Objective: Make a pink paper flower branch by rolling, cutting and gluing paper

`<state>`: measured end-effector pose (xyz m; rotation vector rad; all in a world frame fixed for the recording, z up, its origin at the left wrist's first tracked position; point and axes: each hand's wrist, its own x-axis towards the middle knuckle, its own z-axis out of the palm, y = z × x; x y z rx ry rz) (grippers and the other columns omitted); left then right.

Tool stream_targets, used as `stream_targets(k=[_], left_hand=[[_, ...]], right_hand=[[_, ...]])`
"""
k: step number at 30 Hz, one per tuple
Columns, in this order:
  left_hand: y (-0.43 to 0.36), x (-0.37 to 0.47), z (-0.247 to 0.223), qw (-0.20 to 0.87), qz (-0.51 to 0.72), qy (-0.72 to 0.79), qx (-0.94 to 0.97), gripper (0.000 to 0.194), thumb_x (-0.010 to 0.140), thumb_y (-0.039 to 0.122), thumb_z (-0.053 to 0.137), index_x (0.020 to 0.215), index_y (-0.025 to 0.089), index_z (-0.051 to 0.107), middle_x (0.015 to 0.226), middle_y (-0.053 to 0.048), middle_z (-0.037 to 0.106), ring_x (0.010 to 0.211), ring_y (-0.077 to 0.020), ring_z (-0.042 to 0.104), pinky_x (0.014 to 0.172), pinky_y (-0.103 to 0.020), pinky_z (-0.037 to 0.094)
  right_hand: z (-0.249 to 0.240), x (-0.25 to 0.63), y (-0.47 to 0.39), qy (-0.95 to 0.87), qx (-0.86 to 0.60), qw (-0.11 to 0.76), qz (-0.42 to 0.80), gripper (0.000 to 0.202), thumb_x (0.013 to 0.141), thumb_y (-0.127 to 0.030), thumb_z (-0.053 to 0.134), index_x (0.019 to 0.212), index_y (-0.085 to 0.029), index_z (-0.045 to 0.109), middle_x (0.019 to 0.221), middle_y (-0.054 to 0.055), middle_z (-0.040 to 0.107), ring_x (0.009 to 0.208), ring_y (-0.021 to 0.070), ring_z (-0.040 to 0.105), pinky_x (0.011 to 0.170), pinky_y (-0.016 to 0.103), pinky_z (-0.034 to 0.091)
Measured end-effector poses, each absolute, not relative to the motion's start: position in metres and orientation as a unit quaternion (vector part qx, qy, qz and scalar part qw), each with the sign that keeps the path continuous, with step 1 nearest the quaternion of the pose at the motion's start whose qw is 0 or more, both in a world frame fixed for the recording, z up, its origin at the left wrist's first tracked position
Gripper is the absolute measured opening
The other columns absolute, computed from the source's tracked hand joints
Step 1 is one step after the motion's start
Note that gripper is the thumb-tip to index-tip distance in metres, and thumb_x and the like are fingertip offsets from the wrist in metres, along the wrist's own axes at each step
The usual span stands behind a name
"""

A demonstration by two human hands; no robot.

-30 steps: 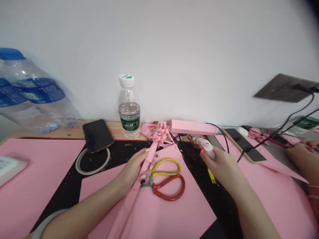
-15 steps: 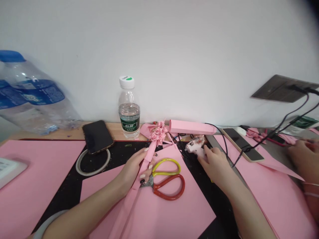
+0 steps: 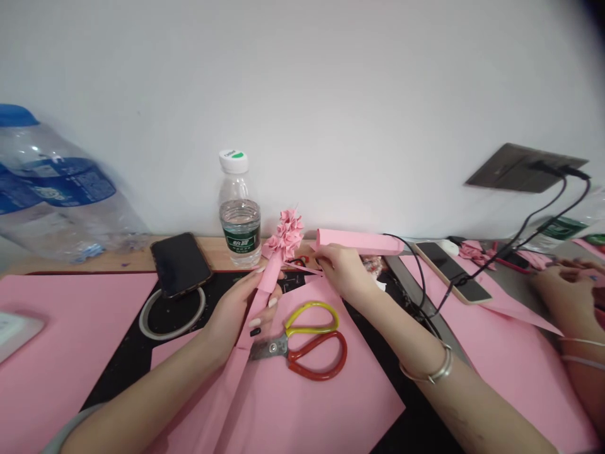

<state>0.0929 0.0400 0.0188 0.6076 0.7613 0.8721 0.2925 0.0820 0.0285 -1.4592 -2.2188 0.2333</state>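
Note:
My left hand point(image 3: 241, 309) is closed around a pink paper flower point(image 3: 286, 234), a cluster of folded petals on a long rolled paper stem that runs down to the bottom edge. Just right of the flower, my right hand point(image 3: 344, 271) has its fingers drawn together; whatever they pinch is hidden. Thin pink paper strips point(image 3: 302, 268) lie close to those fingertips. Below, scissors point(image 3: 312, 356) with one yellow and one red handle rest on a pink sheet point(image 3: 363, 384), their blades partly under the stem. Behind my right wrist, the glue gun point(image 3: 375, 266) is mostly covered.
A water bottle point(image 3: 240, 217) stands by the wall, with a rolled pink paper point(image 3: 359, 241) to its right. Phones lie left point(image 3: 180, 265) and right point(image 3: 451, 272), the left one on a tape roll point(image 3: 144, 321). Black cables cross at right, near another person's hands point(image 3: 567, 296).
My right hand has left the glue gun and moved left to beside the flower. My left hand still holds the flower, now shifted slightly left, with more of the scissor blades showing.

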Motion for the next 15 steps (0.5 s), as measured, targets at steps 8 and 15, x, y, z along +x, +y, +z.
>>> stream_targets(k=[8, 15], left_hand=[[0.042, 0.088, 0.022, 0.788, 0.419, 0.354, 0.279, 0.024, 0.092, 0.03, 0.039, 0.081, 0.016, 0.054, 0.053, 0.005, 0.047, 0.028, -0.0027, 0.022, 0.029, -0.013, 0.024], [0.043, 0.089, 0.021, 0.784, 0.42, 0.357, 0.287, 0.02, 0.092, 0.028, 0.038, 0.083, 0.017, 0.053, 0.054, 0.004, 0.049, 0.028, -0.0024, 0.026, 0.03, -0.013, 0.025]], right_hand=[[0.017, 0.265, 0.113, -0.837, -0.512, 0.178, 0.077, 0.024, 0.082, -0.003, 0.045, 0.084, -0.012, 0.067, 0.083, 0.01, 0.068, 0.078, 0.0177, 0.061, 0.069, 0.024, 0.039], [0.013, 0.255, 0.121, -0.846, -0.513, 0.122, 0.077, 0.011, 0.077, -0.011, 0.061, 0.086, -0.013, 0.065, 0.085, 0.01, 0.069, 0.076, 0.0192, 0.063, 0.065, 0.024, 0.039]])
